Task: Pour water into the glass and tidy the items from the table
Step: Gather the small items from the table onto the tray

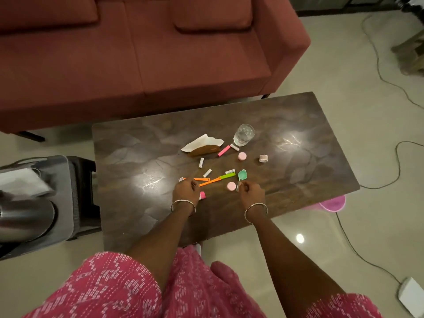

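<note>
A: Behind everything stands a dark red fabric sofa [137,53], and in front of it a dark brown table with a marble-like pattern [298,134]. Where are the hands?

B: Both are over the near part of the table. The left hand [186,191] has its fingers curled downward, with the tips at the end of a thin orange plastic strip [202,179]. Whether they pinch the strip or only touch it, I cannot tell.

A: And the right hand?

B: The right hand [251,192] also has curled fingers, with the thumb and the first fingers drawn together. Something small and pale is at the tips, but I cannot tell what it is or whether it is held. A round pink cap [231,186] lies just beside this hand, at 9 o'clock from it.

A: Which containers do you see?

B: A clear drinking glass [244,134] stands upright at 12 o'clock from the right hand, well apart from it, and there is water in its lower part. A small mint-green plastic cup with a short handle [242,174] lies at 11 o'clock, near the fingertips; its inside is too small to judge. On the floor at 3 o'clock, a pink plastic tub [332,204] shows partly from under the table edge, and its content is hidden.

A: What lies near the glass?

B: A white paper napkin [203,143] is at 9 o'clock from the glass, and a short pink bar [224,150] is at 8 o'clock.
</note>
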Demonstrator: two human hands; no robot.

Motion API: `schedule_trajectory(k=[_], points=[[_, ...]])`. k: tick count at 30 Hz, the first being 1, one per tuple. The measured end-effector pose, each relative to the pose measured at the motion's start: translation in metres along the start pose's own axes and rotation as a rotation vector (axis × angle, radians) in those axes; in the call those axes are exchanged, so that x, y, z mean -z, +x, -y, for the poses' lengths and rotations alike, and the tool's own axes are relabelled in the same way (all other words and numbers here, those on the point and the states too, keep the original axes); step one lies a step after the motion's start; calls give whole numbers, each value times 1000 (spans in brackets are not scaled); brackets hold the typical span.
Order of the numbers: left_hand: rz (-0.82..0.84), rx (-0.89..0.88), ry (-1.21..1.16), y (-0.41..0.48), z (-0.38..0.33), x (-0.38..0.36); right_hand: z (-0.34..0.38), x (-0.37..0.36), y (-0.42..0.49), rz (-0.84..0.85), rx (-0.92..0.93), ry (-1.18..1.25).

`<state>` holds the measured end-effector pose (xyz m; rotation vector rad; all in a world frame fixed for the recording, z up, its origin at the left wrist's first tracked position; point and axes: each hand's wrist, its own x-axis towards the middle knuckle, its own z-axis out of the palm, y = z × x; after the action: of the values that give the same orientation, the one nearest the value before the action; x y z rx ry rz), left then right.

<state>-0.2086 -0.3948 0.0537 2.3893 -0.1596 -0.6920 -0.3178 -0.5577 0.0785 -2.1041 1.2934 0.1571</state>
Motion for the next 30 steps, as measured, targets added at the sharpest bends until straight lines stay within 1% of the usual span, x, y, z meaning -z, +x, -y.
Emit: schedule_trajectory(k=[7, 11, 16, 20, 22, 25, 27, 30], points=[[13, 78, 2, 52, -22, -19, 3, -12, 63, 60, -13, -3], [22, 113, 35, 75, -19, -32, 0, -23, 88, 94, -68, -5], [87, 157, 70, 90, -11, -50, -14, -39, 116, 151, -185, -20], [105, 212, 113, 93, -1, -69, -32, -54, 141, 156, -364, -101], [125, 214, 152, 93, 3, -80, -43, -59, 152, 182, -443, -101], [156, 209, 211, 93, 9, -97, -58, -68, 168, 234, -502, -117], [188, 184, 254, 92, 13, -104, -64, -71, 175, 249, -519, -129], [204, 133, 298, 87, 20, -112, -73, -77, 180, 250, -492, -129]])
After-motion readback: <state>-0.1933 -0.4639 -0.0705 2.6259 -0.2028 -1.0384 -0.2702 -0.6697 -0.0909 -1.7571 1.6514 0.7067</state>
